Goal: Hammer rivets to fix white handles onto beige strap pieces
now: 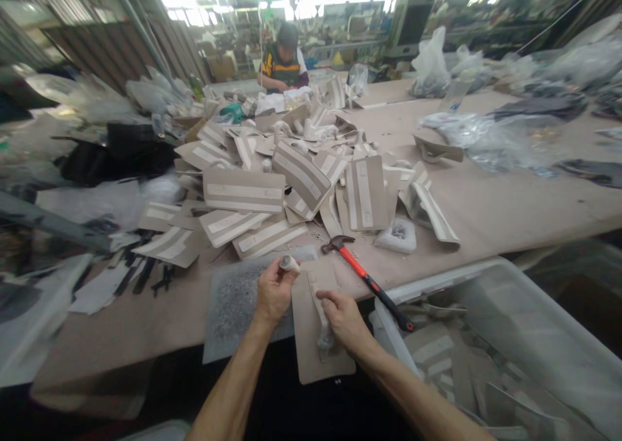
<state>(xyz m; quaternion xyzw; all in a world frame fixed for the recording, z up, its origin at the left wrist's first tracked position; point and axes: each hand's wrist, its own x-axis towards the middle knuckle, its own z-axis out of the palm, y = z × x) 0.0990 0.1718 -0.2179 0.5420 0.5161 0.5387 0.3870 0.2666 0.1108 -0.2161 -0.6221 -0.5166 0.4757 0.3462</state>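
My left hand (273,293) is closed around a short whitish cylinder (288,264) with a greyish end; its kind I cannot make out. Right of it, a beige panel (307,337) with rounded corners hangs over the table's front edge. A strap handle (324,331), partly wrapped in clear plastic, runs along the panel's face. My right hand (344,318) has its fingers curled at this handle, thumb and forefinger near its upper end. A claw hammer (362,272) with a red and black grip lies just beyond my right hand. Under my left hand is a speckled grey slab (230,311).
A heap of similar beige panels (243,190) covers the table's middle. Small metal bits lie near a foam tray (397,235). A translucent bin (515,285) holding panels stands at right. Plastic bags (505,143) lie farther back. Another person (284,62) works across the table.
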